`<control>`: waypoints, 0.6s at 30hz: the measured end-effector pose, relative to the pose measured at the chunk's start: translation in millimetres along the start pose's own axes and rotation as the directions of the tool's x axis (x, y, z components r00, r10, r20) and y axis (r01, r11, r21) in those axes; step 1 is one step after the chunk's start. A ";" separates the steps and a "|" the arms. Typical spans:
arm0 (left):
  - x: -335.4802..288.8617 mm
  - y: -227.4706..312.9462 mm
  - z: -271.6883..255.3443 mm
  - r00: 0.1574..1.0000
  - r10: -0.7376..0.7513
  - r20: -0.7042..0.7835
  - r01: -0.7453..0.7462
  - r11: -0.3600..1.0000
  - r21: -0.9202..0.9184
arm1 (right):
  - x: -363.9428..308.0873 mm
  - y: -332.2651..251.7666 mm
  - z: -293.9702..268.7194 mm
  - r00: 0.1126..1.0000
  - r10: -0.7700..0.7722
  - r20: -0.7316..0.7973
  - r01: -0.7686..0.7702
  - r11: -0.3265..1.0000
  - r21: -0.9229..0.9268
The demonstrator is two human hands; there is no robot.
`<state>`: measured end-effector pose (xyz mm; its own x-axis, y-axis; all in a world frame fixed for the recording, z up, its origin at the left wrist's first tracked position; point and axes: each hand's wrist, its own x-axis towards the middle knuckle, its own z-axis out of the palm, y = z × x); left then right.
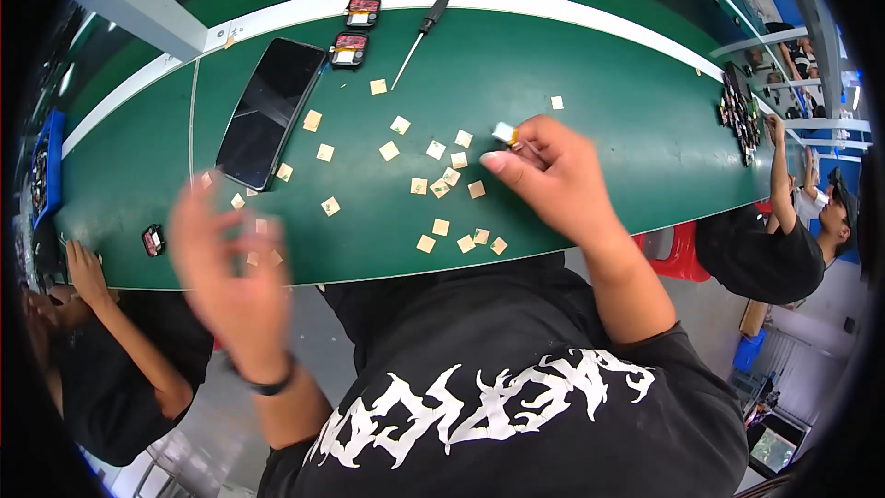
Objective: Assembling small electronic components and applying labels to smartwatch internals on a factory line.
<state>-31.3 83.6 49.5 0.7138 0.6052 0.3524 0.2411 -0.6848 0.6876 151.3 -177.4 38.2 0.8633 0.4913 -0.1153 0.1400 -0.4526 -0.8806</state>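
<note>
Between the thumb and fingers of my right hand (560, 180) is a small silver-white battery-like piece (503, 133) with a yellow-orange edge, held above the green table (590, 65). My left hand (230, 267) is smeared by motion near the table's front edge, so its fingers cannot be read. Several small beige and white square pads (418, 186) lie scattered between my hands, some under the left one. Nearest the left hand are a dark phone-like slab (270, 115) and a small black case with red inside (153, 240).
Two open black cases (349, 50) with red boards and a screwdriver (424, 32) lie by the white rear strip (516, 3). A pile of small dark parts (738, 115) sits far right. A blue bin (50, 166) stands far left. Other people (138, 350) sit on both sides.
</note>
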 end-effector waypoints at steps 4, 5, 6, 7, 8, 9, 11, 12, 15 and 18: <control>-48.4 52.0 58.7 0.818 -0.075 0.570 0.537 0.453 -0.711 | -19.1 -32.8 51.7 0.964 0.080 0.253 -0.156 0.943 0.294; -51.8 47.6 66.1 0.779 -0.052 0.625 0.593 0.386 -0.706 | -23.5 -36.3 59.1 0.957 0.043 0.287 -0.122 0.957 0.264; -46.1 38.7 64.8 0.737 -0.049 0.674 0.583 0.549 -0.599 | -25.1 -41.0 59.6 0.951 -0.006 0.308 -0.058 0.978 0.199; -45.1 37.8 65.6 0.735 -0.054 0.676 0.588 0.547 -0.595 | -25.8 -44.7 56.7 0.950 -0.002 0.313 -0.064 0.978 0.199; -46.2 38.1 64.3 0.672 -0.133 0.729 0.733 0.264 -0.627 | -26.5 -47.2 50.8 0.952 -0.012 0.307 -0.038 0.987 0.157; -44.9 38.2 65.2 0.591 -0.180 0.786 0.793 -0.050 -0.607 | -25.1 -47.6 44.4 0.953 -0.022 0.301 -0.012 0.993 0.113; -40.1 37.1 64.0 0.574 -0.229 0.786 0.798 -0.059 -0.600 | -25.2 -43.0 35.5 0.955 -0.036 0.295 0.025 0.999 0.039; -41.2 30.2 63.1 0.574 -0.160 0.803 0.807 -0.059 -0.588 | -26.0 -38.5 34.4 0.960 -0.143 0.242 0.143 0.990 0.018; -40.2 30.1 63.6 0.543 -0.132 0.829 0.834 -0.025 -0.551 | -27.3 -32.9 32.3 0.922 -0.327 0.208 0.341 0.939 -0.035; -42.4 35.4 64.9 0.562 -0.175 0.809 0.827 0.145 -0.543 | -28.7 -36.0 34.1 0.849 -0.460 0.261 0.518 0.823 -0.235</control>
<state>-10.3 7.4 17.7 0.8903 0.1317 -0.4359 0.2682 0.6220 0.7356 105.0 -149.9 57.5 0.5418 0.8195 0.1868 0.6760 -0.2927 -0.6763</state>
